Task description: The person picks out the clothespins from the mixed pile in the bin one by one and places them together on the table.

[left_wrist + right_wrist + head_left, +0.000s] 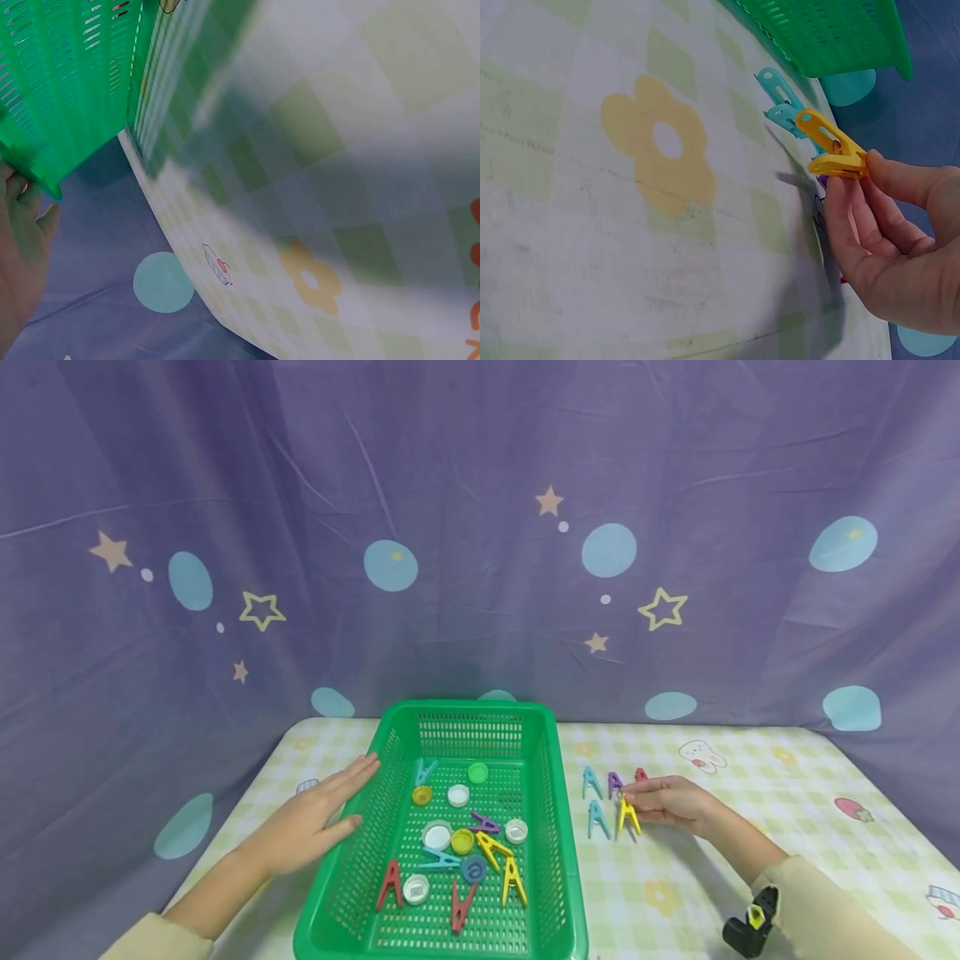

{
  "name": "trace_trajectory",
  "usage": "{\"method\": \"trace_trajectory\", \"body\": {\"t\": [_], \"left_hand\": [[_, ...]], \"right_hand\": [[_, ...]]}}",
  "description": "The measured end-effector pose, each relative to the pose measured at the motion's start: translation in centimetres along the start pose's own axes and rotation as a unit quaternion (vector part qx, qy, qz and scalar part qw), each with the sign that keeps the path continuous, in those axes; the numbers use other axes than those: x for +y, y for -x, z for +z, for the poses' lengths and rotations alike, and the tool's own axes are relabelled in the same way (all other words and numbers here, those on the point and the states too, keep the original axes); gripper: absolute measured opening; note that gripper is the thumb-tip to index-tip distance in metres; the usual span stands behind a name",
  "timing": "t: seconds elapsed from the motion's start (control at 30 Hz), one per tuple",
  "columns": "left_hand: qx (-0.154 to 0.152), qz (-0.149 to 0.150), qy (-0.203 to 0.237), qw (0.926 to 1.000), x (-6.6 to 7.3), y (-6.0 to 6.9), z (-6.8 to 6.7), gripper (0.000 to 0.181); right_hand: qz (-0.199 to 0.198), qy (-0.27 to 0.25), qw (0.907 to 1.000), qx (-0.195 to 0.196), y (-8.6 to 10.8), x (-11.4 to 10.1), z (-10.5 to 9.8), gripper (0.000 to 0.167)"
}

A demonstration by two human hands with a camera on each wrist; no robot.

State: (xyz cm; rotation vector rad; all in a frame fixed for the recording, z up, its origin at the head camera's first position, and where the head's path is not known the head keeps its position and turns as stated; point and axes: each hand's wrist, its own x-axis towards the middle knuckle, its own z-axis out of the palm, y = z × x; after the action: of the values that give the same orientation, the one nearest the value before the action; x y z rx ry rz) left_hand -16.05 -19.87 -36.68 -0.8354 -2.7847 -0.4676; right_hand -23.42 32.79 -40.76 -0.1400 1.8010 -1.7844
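Observation:
A yellow clothespin point(832, 150) is pinched between the thumb and fingertips of my right hand point(670, 802), its legs toward the table's front. Beside that hand, on the cloth, lie two light blue clothespins point(597, 819), a purple clothespin point(614, 782) and a red clothespin point(641, 773) partly hidden by the fingers. My left hand point(318, 818), fingers extended, is at the left rim of the green basket point(566, 860). Inside the basket are several clothespins, such as a red clothespin point(389, 887), and several bottle caps, among them a blue cap point(474, 868) and a white cap point(416, 889).
A checkered tablecloth point(705, 910) with printed flowers and animals covers the table. Behind it hangs a purple curtain point(480, 568) with stars and blue ovals. A black strapped device point(752, 922) sits at my right wrist.

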Motion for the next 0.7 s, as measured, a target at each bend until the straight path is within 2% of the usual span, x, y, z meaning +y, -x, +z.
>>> {"method": "trace_trajectory", "body": {"t": [0.4,0.7], "left_hand": [[-0.002,-0.006,0.005,1.0,0.12,-0.08,-0.07,0.065],[0.004,-0.005,-0.002,1.0,0.05,0.01,0.07,0.065]], "right_hand": [[-0.003,0.049,0.9983,0.031,-0.04,0.05,0.26,0.04],[-0.007,0.088,0.9943,0.06,-0.51,0.27,0.42,0.045]]}}
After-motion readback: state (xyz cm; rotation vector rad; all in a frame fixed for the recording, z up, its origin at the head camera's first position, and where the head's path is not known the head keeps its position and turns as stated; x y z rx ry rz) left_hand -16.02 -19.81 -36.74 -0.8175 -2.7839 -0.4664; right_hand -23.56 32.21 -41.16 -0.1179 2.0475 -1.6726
